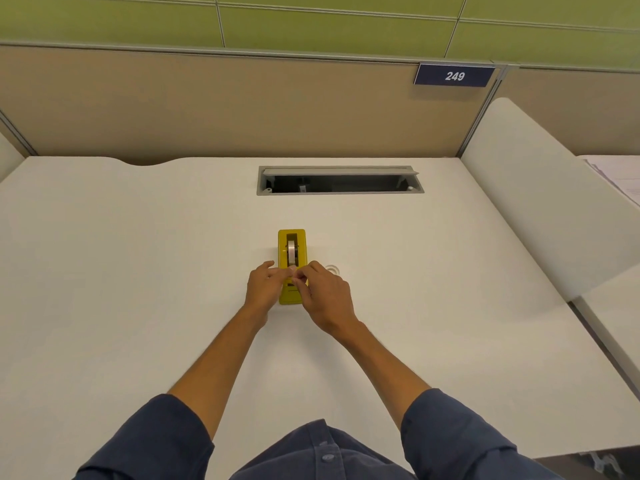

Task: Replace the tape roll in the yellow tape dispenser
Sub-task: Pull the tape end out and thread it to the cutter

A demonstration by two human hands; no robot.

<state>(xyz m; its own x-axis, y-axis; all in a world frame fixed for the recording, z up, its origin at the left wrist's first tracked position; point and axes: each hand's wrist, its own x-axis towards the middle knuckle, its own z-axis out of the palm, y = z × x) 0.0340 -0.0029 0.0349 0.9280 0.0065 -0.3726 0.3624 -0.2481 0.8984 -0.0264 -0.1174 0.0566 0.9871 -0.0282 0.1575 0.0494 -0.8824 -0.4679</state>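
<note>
Fingertips of the left hand and right hand meet in a narrow pinch over the near end of a yellow plastic tape dispenser; whether they grip tape cannot be told. The dispenser lies on a white desk, its long axis running away from the person, cutter end nearest the fingers. A pale tape roll sits upright in its slot, just beyond the fingertips. A small clear ring rests beside the right hand.
</note>
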